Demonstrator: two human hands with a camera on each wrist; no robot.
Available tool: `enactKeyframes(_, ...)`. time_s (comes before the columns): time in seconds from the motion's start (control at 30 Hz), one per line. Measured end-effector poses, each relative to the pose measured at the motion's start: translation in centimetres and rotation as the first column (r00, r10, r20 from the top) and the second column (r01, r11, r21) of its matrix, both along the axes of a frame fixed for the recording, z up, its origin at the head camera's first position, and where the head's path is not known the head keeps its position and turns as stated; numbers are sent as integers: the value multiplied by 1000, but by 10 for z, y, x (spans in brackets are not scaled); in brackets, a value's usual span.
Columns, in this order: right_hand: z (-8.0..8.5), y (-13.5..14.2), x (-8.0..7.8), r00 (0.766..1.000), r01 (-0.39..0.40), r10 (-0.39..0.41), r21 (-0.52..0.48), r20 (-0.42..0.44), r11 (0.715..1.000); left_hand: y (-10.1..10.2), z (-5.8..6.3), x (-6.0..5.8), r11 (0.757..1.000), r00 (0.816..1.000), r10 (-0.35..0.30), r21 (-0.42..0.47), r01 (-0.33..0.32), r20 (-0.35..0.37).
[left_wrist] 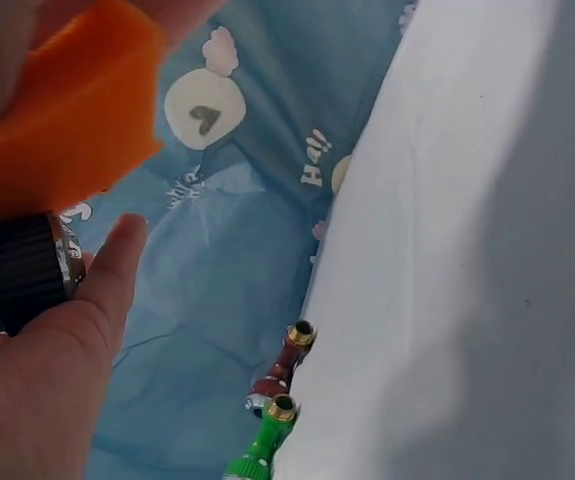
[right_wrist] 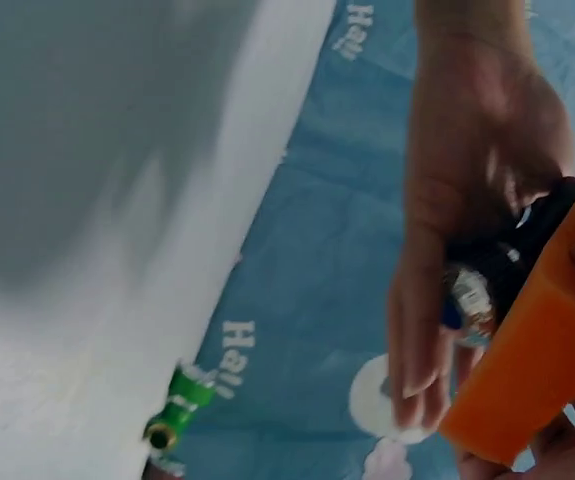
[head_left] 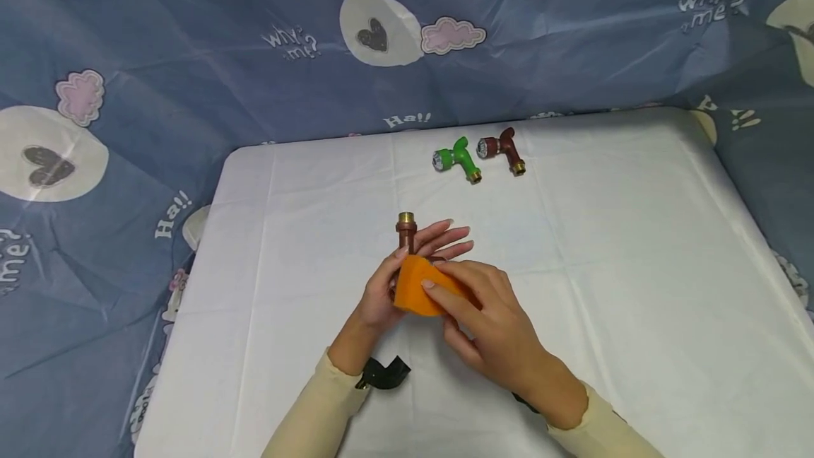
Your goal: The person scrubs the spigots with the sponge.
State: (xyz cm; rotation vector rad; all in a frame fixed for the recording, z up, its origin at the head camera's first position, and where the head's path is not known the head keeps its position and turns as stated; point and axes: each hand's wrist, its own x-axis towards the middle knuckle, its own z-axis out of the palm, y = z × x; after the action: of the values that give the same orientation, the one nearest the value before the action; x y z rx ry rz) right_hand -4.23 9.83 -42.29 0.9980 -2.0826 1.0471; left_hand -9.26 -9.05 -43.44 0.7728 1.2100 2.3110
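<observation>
A brown faucet [head_left: 407, 236] with a brass threaded end lies in my left hand [head_left: 379, 297], its thread pointing away from me. My left thumb bears on the pipe, while the other fingers stretch out to the right beyond it. In the left wrist view the faucet's dark ribbed knob [left_wrist: 29, 275] shows under an orange sponge [left_wrist: 77, 120]. My right hand [head_left: 502, 327] pinches that sponge and holds it against the faucet over the left palm. Much of the faucet's body is hidden by the sponge and fingers.
Toward the far edge of the white-covered table [head_left: 305, 232] lie a green faucet [head_left: 459, 158] and a dark red faucet [head_left: 504, 150], side by side. A blue printed cloth [head_left: 210, 41] hangs behind the table. Black straps [head_left: 384, 373] circle the wrists.
</observation>
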Motion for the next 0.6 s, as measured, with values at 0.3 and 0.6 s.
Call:
enactKeyframes(0.3, -21, 21, 0, 996, 79, -80, 38, 27, 996, 0, 0, 2, 999, 997, 50, 8, -50, 61)
enactKeyframes(0.6, -25, 34, -2, 991, 136, -136, 37, 15, 990, -4, 0, 0, 995, 992, 47, 87, -57, 118)
